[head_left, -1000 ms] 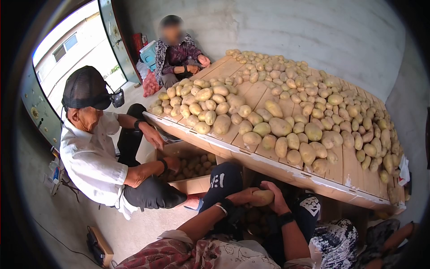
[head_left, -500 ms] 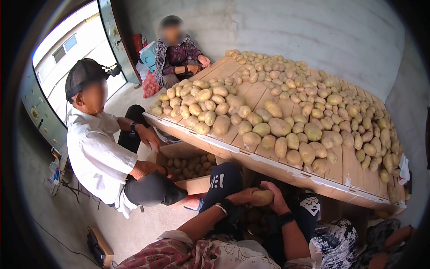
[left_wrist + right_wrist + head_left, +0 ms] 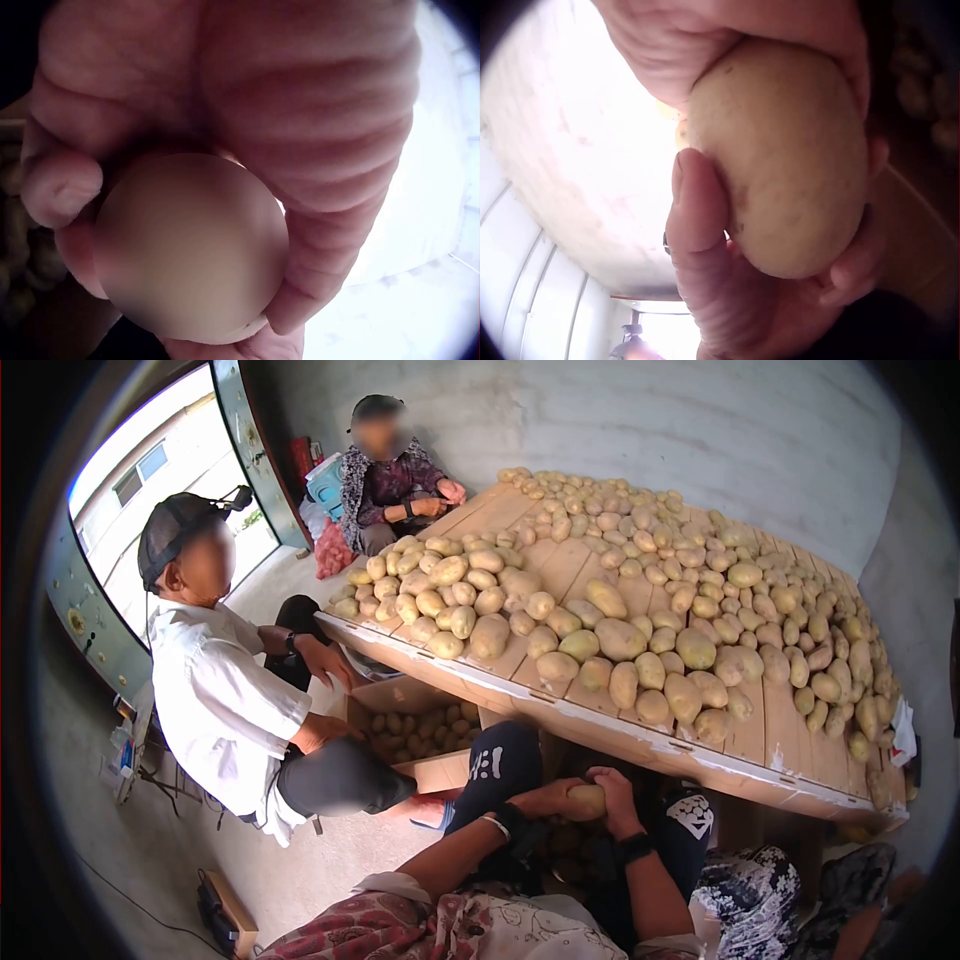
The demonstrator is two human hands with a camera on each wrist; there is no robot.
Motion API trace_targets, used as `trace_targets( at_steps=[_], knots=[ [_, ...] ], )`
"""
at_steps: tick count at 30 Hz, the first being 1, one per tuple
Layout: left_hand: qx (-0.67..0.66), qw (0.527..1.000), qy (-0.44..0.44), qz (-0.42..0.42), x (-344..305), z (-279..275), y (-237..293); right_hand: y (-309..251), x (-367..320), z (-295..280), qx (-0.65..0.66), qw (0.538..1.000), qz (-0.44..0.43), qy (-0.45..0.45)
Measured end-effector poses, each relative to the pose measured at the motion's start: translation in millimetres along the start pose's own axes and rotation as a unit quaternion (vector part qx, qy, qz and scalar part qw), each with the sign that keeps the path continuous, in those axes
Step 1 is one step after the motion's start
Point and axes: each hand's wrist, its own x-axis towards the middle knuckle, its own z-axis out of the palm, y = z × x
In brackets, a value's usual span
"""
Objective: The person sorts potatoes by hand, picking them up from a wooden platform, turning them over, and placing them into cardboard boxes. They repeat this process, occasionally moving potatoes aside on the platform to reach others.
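**Potato (image 3: 586, 802) held between two hands**

The potato lies in the grasp of both hands, low over the lap and just off the near edge of the table. The left hand (image 3: 545, 798) is clamped on one end, its fingers curled round the skin; in the right wrist view its thumb (image 3: 699, 199) presses the side near a few dark specks. The right hand (image 3: 618, 805) closes over the opposite end, the palm side lying against the skin. Neither hand is spread; the gap in each is about as wide as the tuber. In the left wrist view the potato appears end-on, round and too blurred for detail.

The potato is probably firm and stiff, moderate in weight for its bulk, and tolerant of a sure grip, though hard knocks may bruise it. The skin looks dry and smooth, so slipping seems a minor risk; a rounded, tapering end gives less purchase than the middle. The best hold is likely across the waist, thumb opposing fingers.

Beneath the hands, more potatoes (image 3: 568, 847) show dimly; what contains them cannot be told. Beyond the left knee stands a box (image 3: 437, 772) with potatoes inside, beside a seated person (image 3: 215, 700) in a white shirt. Farther out, the planked table (image 3: 560, 568) bears a broad pile (image 3: 690, 645); a second person (image 3: 395, 485) sits past its far left corner, near a bright doorway (image 3: 180, 470).
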Motion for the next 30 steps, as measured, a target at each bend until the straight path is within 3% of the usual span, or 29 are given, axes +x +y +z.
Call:
trace_targets(
  at_steps=[11,30],
  knots=[
    [0.021,0.999,-0.003,-0.031,-4.2,1.5,7.2,-3.6,-0.5,3.3,-0.024,0.999,0.032,-0.004],
    [0.028,0.999,0.002,-0.036,-5.7,5.1,16.0,1.7,1.8,0.4,-0.031,0.999,0.009,0.001]
  ],
)
